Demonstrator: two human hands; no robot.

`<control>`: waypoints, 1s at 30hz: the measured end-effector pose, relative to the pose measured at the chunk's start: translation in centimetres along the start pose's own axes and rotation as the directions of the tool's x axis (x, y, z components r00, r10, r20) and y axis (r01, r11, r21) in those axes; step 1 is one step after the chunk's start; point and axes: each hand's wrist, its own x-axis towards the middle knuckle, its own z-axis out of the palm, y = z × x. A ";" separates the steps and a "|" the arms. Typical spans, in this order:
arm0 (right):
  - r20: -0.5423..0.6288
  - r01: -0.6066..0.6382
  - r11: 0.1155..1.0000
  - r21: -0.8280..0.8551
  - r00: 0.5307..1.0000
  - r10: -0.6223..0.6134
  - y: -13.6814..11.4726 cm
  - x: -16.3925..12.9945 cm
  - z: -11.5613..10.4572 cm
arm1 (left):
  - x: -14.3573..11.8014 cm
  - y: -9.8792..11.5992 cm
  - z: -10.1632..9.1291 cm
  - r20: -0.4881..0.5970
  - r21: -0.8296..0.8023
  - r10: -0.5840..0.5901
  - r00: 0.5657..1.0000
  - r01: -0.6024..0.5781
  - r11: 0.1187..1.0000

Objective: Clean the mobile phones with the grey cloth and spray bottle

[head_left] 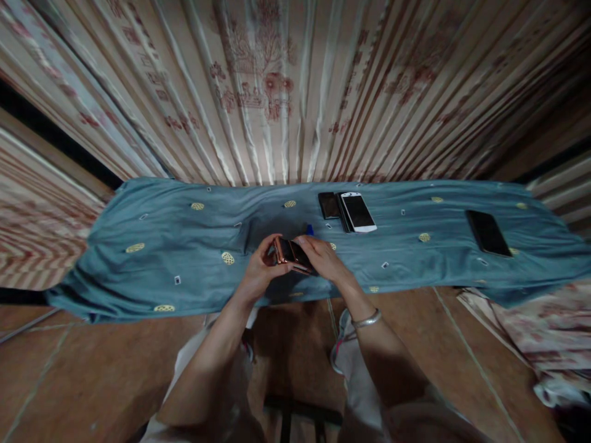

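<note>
The left hand point(258, 266) grips the left end of a phone point(292, 255), fingers curled over its top edge and thumb beneath. The phone is a flat rectangular slab with a glossy dark face and a copper-coloured metallic rim; it is held tilted, just above the near edge of the table point(115, 280). The right hand point(324, 258) closes on the right end of the same phone, fingers wrapped over the upper side. A smooth silver bangle point(367, 319) circles the right wrist.

The table is covered by a blue-grey cloth point(175, 240), soft and creased, printed with small yellow ovals and tiny squares. It hangs over the near edge to the left of the left hand.

Just beyond the right hand, a small blue object point(309, 229) shows partly above the fingers; its shape cannot be determined. Farther beyond and to the right of the right hand lie a small dark phone point(329, 205) and, touching or just beside it, a white phone point(358, 212) with rounded corners, resting on a dark slab whose edge shows along its left side. Well to the right of both hands lies a black phone point(488, 232), flat and glossy.

Behind the table hangs a pleated curtain point(277, 92), cream with red-brown printed motifs. Below the hands is a brown tiled floor point(69, 369).
</note>
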 end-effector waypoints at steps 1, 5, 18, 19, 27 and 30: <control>-0.007 -0.002 1.000 0.014 1.000 0.002 0.1 0.1 -0.1 | 0.0 0.2 0.0 0.001 -0.014 0.001 1.000 -0.001 1.000; -0.065 -0.025 0.984 0.177 0.997 0.037 0.7 0.7 0.4 | 0.0 1.0 0.0 -0.009 -0.078 0.006 1.000 -0.006 0.997; -0.105 -0.127 0.636 0.761 0.943 0.314 1.3 1.2 3.3 | 1.5 0.7 0.2 -0.141 -0.155 0.140 0.980 -0.162 0.975; -0.090 -0.130 0.624 0.771 0.947 0.308 1.2 1.2 3.3 | 1.7 0.5 0.2 -0.157 -0.143 0.162 0.974 -0.184 0.972; -0.074 -0.121 0.571 0.812 0.949 0.306 0.5 0.8 3.2 | 3.2 -0.9 -1.0 -0.246 0.054 0.309 0.919 -0.306 0.951; -0.074 -0.126 0.514 0.848 0.933 0.351 0.3 0.8 3.8 | 3.0 -1.1 -0.6 -0.230 0.132 0.371 0.900 -0.349 0.928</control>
